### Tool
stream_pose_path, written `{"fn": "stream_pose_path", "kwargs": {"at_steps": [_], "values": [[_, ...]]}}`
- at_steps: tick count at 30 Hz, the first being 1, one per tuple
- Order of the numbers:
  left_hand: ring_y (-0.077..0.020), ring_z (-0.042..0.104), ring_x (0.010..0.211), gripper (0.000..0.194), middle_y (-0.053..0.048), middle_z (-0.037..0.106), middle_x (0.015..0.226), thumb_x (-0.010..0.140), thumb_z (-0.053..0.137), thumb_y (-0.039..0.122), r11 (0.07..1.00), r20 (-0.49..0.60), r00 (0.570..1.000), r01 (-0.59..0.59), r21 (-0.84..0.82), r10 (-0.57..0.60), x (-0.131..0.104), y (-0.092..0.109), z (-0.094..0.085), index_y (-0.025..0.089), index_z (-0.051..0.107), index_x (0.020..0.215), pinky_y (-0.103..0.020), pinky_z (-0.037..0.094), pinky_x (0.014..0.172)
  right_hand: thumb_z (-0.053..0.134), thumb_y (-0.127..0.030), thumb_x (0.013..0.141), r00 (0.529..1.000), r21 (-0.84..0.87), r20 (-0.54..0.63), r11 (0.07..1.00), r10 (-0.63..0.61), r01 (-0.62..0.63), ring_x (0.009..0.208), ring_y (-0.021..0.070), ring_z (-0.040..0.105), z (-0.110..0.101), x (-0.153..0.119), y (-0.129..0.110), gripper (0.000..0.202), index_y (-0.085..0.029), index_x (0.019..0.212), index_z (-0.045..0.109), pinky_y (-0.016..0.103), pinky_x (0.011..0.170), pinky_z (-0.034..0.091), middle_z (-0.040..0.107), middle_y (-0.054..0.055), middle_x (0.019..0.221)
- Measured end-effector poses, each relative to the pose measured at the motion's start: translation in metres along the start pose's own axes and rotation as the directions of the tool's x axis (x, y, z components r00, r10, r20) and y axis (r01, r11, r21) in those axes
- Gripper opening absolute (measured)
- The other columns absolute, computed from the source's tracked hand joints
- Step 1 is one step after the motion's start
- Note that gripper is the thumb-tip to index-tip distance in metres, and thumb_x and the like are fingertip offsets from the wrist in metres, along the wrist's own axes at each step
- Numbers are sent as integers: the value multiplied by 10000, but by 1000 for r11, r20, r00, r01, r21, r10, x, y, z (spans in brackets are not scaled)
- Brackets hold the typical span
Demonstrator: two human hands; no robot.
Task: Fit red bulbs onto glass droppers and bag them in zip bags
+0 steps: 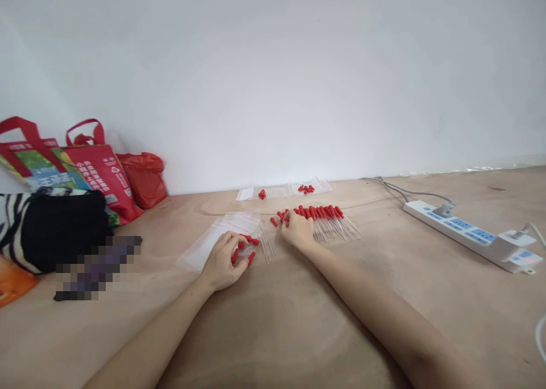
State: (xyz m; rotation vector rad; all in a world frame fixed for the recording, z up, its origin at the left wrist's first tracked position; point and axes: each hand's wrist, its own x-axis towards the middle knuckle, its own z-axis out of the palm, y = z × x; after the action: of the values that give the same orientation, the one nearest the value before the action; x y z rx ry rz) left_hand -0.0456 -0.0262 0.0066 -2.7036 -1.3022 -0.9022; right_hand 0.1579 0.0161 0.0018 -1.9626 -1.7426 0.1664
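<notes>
My left hand (225,261) is curved over a few loose red rubber bulbs (251,257), thumb and fingers apart, fingertips touching or close to the nearest ones. Under and behind it lies a clear zip bag (213,238). Several bare glass tubes (267,244) lie side by side between my hands. My right hand (298,230) is closed in a pinch on a red-bulbed dropper (286,214) at the left end of a row; its fingers partly hide it. To the right stretches the row of assembled glass droppers (328,221), bulbs pointing away from me.
Further back lie flat clear bags (279,192) with red bulbs (306,189) on them. A white power strip (464,232) with plugs and grey cables is at the right. Red shopping bags (104,176), a black cloth item (63,227) and a blurred-out dark object (98,269) are at the left.
</notes>
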Motion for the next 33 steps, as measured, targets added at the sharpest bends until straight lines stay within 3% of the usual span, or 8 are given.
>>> {"fn": "stream_pose_path", "kwargs": {"at_steps": [5,9,13,18,23,30,33], "values": [[-180,487,742,87,-25,513,776,687,535,230,1000,78,997,-18,12,17,3,-2,-2,181,538,759,-297,410,662,416,-222,764,1000,-78,9,997,-9,9,801,222,590,12,5,-11,200,-151,910,532,355,748,245,648,100,833],[-182,489,734,177,-24,520,750,704,570,355,999,103,994,-28,35,24,3,-2,1,179,554,700,-305,400,668,406,-227,770,999,-110,19,993,-36,37,807,224,589,13,6,-10,214,-142,920,532,365,764,220,646,115,845],[-178,489,722,123,-25,516,733,710,553,282,999,106,994,-22,47,17,2,0,6,176,551,647,-302,395,664,400,-286,777,997,-103,-1,992,-79,78,788,220,588,10,2,-11,232,-147,875,557,370,763,223,649,103,835],[-172,498,721,47,-23,513,724,700,503,200,1000,-2,1000,-3,-10,3,3,1,7,176,524,665,-293,407,663,433,-341,747,988,-109,98,985,-124,134,784,215,587,7,-10,-23,255,-158,787,607,376,784,228,653,104,827],[-162,507,688,48,-12,530,692,710,469,191,998,-101,995,20,-62,-26,4,4,10,182,471,663,-281,413,632,453,-301,725,978,-143,196,985,-71,100,795,226,589,7,-17,-34,241,-153,790,631,402,818,210,654,125,849],[-123,541,615,27,5,571,708,733,484,200,973,-98,989,87,-213,-110,2,10,21,182,476,751,-236,443,580,427,-284,759,991,-104,114,991,-77,89,758,221,589,10,-19,-32,236,-135,769,610,390,805,236,654,124,808],[-132,564,696,136,-25,589,803,775,451,196,963,-92,992,57,-264,-84,1,14,23,169,495,901,-251,460,636,375,-287,810,993,-21,30,993,-113,114,785,202,574,6,-24,-18,245,-142,822,572,344,770,267,644,104,840]]}}
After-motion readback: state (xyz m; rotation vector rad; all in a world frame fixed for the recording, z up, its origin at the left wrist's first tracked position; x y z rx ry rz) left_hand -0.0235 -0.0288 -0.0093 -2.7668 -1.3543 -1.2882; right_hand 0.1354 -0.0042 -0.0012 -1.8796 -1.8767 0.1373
